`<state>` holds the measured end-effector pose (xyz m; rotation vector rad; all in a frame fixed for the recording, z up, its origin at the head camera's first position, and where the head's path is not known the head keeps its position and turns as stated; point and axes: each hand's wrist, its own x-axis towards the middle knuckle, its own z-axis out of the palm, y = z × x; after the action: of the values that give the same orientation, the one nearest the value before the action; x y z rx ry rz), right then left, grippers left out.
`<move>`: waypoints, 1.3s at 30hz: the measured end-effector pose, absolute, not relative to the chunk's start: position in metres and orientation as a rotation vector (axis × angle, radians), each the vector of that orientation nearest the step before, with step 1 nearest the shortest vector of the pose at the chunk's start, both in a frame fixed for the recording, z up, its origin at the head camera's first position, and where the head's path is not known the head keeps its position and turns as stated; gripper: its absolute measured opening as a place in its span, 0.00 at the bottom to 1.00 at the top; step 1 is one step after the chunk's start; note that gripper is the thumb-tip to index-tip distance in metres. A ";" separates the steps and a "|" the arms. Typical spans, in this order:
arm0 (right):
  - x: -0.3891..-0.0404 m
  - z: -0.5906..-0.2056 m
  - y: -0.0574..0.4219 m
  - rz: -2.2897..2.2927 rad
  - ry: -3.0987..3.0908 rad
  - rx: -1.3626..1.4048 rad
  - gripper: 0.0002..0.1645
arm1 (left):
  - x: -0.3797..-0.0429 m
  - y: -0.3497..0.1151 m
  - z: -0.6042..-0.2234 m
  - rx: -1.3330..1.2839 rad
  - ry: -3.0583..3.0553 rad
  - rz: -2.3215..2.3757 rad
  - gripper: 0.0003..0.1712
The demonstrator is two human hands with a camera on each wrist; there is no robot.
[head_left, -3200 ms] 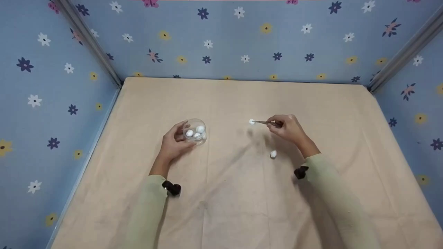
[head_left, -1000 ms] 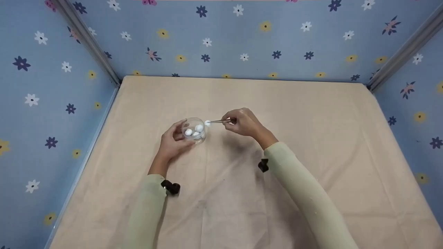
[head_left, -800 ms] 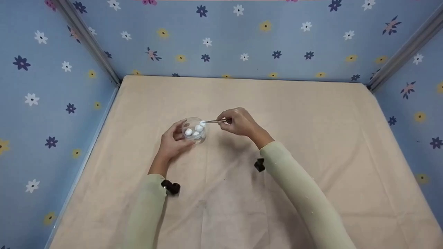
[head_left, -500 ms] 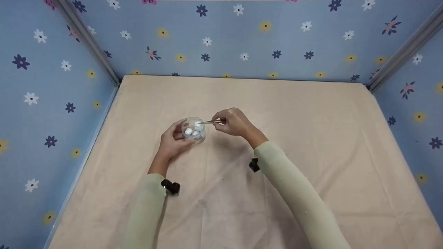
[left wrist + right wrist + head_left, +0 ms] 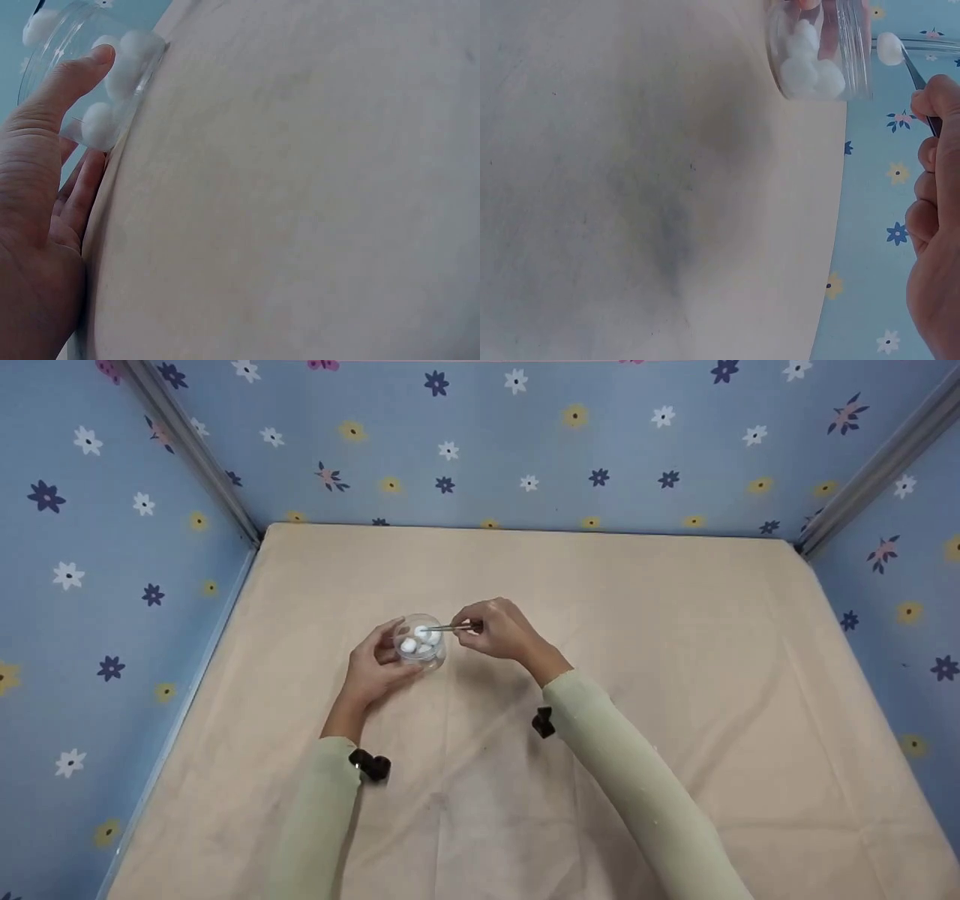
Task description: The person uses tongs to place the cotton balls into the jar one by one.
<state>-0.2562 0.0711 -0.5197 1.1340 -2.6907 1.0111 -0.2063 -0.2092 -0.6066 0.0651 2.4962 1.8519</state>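
Note:
My left hand (image 5: 375, 664) grips a clear round jar (image 5: 435, 663) from its left side, the thumb along the near wall and the fingers behind. Several white cotton balls (image 5: 799, 73) lie inside, seen through the wall in both wrist views. My right hand (image 5: 501, 631) pinches metal tweezers (image 5: 454, 627), which point left across the jar's mouth. Their tips hold one more cotton ball (image 5: 889, 49); the right wrist view shows it just above the rim. From the head view this ball overlaps those in the jar.
A beige cloth (image 5: 675, 607) with creases covers the table. Blue flowered panels (image 5: 510, 450) stand behind it and at both sides, joined by grey metal posts (image 5: 202, 454). Black wrist cameras (image 5: 370, 766) sit at both sleeves.
My right hand has carried the tweezers and cotton ball leftward to above the jar's mouth. A loose ball seen on the cloth earlier is now out of sight where the right sleeve lies.

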 end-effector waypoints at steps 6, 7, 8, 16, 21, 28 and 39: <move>-0.256 -0.520 0.071 1.008 -2.684 1.131 0.11 | -0.206 -0.209 -0.605 0.065 2.505 1.851 0.54; -0.256 -0.520 0.071 1.010 -2.681 1.132 0.11 | -0.206 -0.209 -0.605 0.067 2.508 1.850 0.54; -0.256 -0.520 0.071 1.008 -2.678 1.131 0.11 | -0.206 -0.209 -0.605 0.069 2.509 1.851 0.54; -0.256 -0.521 0.071 1.024 -2.680 1.129 0.10 | -0.206 -0.209 -0.606 0.075 2.490 1.879 0.54; -0.256 -0.522 0.072 1.026 -2.693 1.122 0.10 | -0.205 -0.209 -0.606 0.072 2.495 1.868 0.54; -0.257 -0.523 0.074 1.023 -2.714 1.103 0.10 | -0.205 -0.208 -0.605 0.087 2.521 1.837 0.55; -0.258 -0.527 0.078 1.009 -2.723 1.094 0.10 | -0.205 -0.207 -0.604 0.057 2.509 1.827 0.56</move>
<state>-0.2582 0.0782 -0.5269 1.0937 -2.7228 1.0090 -0.2046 -0.2072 -0.6041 0.0566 2.5094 1.8269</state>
